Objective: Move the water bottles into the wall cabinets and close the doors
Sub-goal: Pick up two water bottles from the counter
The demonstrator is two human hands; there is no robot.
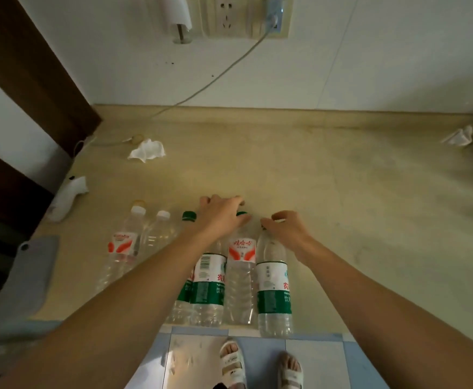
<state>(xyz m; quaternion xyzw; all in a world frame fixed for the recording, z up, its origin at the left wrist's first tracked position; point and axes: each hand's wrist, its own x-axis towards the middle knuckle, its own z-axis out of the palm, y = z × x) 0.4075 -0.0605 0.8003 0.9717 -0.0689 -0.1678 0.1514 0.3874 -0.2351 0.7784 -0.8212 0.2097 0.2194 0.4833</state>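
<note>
A: Why do the water bottles (240,279) stand in a row at lower centre, along the countertop (342,192) edge?

B: Probably for easy grabbing. The left hand (220,217) curls over two middle caps; the right hand (285,228) pinches the rightmost bottle's neck (cabinets are out of frame).

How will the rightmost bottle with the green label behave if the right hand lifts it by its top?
The green-label bottle looks full of clear water, so it is probably heavy for its size. It stands tall and narrow at the counter edge, so a sideways pull may tip it. The right hand curls round its cap, where thin plastic could slip.
</note>
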